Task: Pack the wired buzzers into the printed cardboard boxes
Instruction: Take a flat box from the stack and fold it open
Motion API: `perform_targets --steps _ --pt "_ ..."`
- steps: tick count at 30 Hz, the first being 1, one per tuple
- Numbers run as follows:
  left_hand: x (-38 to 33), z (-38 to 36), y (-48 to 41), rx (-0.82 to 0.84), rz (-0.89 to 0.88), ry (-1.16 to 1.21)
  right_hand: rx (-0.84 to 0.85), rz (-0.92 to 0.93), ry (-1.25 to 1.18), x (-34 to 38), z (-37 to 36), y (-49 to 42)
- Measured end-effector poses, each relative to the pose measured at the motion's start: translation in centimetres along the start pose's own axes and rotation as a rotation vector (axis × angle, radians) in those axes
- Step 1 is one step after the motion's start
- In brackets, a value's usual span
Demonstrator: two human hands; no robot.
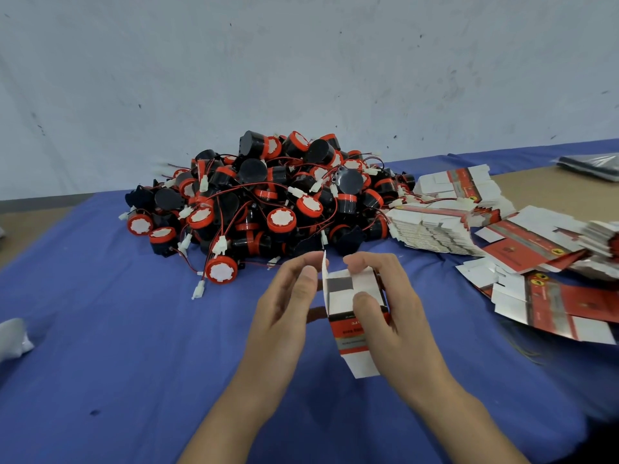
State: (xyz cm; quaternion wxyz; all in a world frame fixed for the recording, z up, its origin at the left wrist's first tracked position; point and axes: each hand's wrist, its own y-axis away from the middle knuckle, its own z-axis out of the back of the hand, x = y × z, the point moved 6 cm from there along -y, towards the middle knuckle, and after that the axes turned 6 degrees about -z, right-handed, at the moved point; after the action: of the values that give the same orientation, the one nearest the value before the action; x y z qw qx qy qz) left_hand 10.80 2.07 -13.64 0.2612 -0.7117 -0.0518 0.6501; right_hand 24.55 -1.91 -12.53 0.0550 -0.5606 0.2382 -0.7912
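Over the blue surface (100, 329), both hands are on the box (348, 343): the right hand (398, 316) grips its body while the left hand (284, 309) pinches the raised side flap with its fingers (301, 262). Just behind sits the heap of buzzers (268, 195), with flat boxes (435, 226) off to the right.

One head cam, wide-angle, facing fwd & down over blue cloth (100, 329). Left hand (284, 306), right hand (395, 313) & printed box (351, 333) close, lower centre; buzzer pile (268, 202) farther, mid-frame; wall (301, 61) fills upper half; flat boxes (536, 249) at right edge
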Motion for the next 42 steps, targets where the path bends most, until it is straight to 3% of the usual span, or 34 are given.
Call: perform_targets --steps 5,9,28,35,42 --pt "1.5 -0.9 -0.1 0.115 0.274 0.306 -0.02 0.088 0.16 0.3 0.0 0.1" --pt "1.3 -1.7 0.2 0.116 0.384 0.432 -0.03 0.142 0.178 0.7 0.3 0.1" --pt "2.2 -1.5 0.4 0.154 0.357 0.442 -0.06 0.361 0.329 1.6 -0.3 0.9" --pt "2.8 -1.3 0.4 0.131 0.327 0.253 -0.012 0.429 0.414 1.6 -1.3 1.3" --pt "2.1 -1.5 0.5 0.22 0.342 0.273 -0.036 0.45 0.417 1.7 -1.1 1.4"
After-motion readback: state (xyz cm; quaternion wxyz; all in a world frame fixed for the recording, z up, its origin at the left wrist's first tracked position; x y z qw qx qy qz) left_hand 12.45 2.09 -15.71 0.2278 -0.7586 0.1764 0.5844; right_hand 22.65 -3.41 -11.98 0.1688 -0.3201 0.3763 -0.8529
